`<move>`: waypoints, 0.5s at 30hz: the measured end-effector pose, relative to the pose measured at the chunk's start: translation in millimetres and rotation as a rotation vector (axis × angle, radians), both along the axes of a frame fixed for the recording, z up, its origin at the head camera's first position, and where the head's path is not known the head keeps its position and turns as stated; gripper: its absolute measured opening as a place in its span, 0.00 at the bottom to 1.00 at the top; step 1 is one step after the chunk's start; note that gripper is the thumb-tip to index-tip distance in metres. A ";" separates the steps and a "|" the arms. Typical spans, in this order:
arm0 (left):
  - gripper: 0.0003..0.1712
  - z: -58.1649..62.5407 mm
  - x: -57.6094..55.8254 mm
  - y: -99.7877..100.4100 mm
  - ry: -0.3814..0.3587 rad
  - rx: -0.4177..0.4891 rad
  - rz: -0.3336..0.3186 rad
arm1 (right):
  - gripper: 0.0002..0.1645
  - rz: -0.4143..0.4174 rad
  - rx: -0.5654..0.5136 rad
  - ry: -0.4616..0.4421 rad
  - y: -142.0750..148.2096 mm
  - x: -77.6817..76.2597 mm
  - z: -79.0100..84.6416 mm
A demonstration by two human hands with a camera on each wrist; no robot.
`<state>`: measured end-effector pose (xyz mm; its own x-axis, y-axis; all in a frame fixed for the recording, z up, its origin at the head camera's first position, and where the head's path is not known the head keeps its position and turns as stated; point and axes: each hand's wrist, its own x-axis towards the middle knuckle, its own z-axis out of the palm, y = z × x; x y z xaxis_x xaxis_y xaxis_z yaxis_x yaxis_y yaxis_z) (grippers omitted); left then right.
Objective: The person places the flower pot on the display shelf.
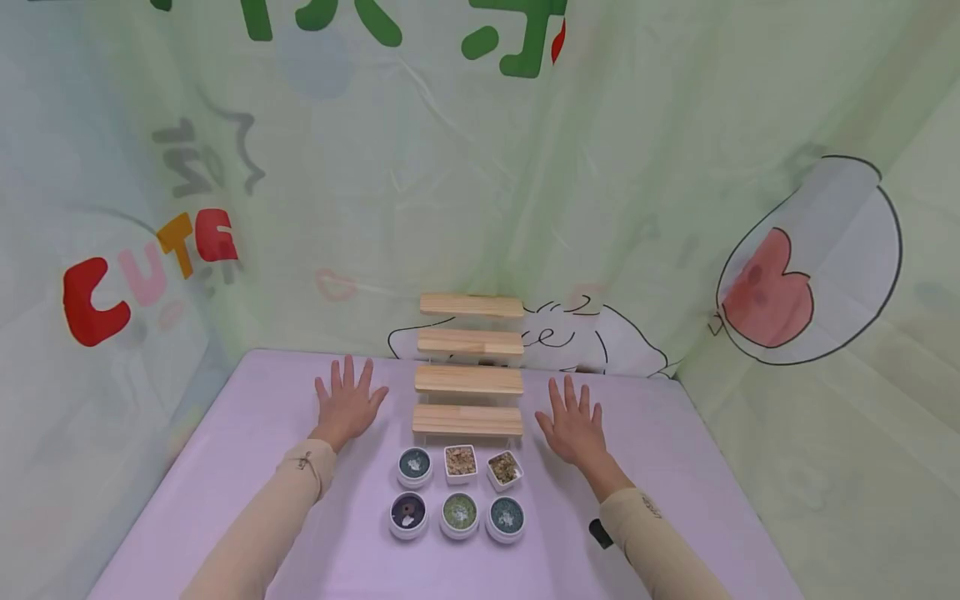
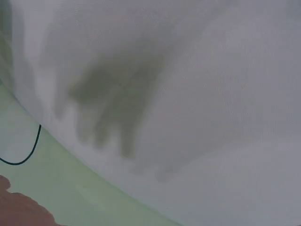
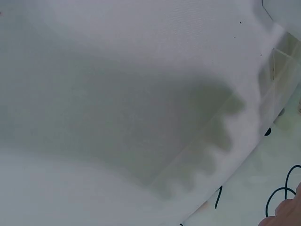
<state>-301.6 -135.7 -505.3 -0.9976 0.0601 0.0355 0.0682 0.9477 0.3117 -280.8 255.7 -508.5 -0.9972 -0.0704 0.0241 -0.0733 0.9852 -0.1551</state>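
My left hand (image 1: pixel 347 408) is spread flat-fingered left of a stepped display rack (image 1: pixel 468 380) with several pale wooden shelves. On the rack's right side my right hand (image 1: pixel 576 425) also has its fingers straight and apart, holding nothing. In front of the rack stand round white jars with dark teal (image 1: pixel 415 465), dark purple (image 1: pixel 408 511), green (image 1: pixel 460 512) and blue-green (image 1: pixel 506 517) contents. Two small square white dishes hold tan bits (image 1: pixel 461 461) and greenish-brown bits (image 1: pixel 504 469). Each wrist view shows a hand's shadow on the pale surface and only a corner of the hand itself.
The lilac table (image 1: pixel 337 542) meets a hanging printed curtain (image 1: pixel 337 208) at the back and sides. A small black object (image 1: pixel 600 533) shows beside the right sleeve (image 1: pixel 652 533). The left sleeve (image 1: pixel 262 517) reaches in from the lower left.
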 end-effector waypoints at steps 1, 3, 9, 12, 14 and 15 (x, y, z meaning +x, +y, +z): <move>0.39 -0.5 -1.4 1.1 0.036 0.009 -0.026 | 0.43 0.000 -0.003 -0.006 -0.2 0.5 0.0; 0.37 -1.0 -4.7 4.7 0.111 0.031 -0.079 | 0.43 -0.002 -0.003 -0.012 -0.9 1.7 0.5; 0.31 4.0 -13.2 26.6 0.173 0.216 -0.201 | 0.43 -0.003 -0.013 -0.012 -1.7 5.2 4.4; 0.31 0.2 -17.8 36.4 0.164 0.320 -0.262 | 0.43 0.004 -0.020 -0.021 -2.4 7.2 0.2; 0.31 -3.8 -20.4 41.4 0.161 0.398 -0.297 | 0.44 0.015 -0.016 -0.035 -3.2 9.4 -4.4; 0.32 -5.9 -21.6 43.2 0.168 0.434 -0.316 | 0.44 0.023 -0.021 -0.038 -3.7 10.9 -6.8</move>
<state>-323.2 -92.5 -511.3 -0.9117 0.2998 0.2810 0.4109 0.6603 0.6287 -269.9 252.0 -515.3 -0.9955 -0.0936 -0.0123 -0.0899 0.9797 -0.1793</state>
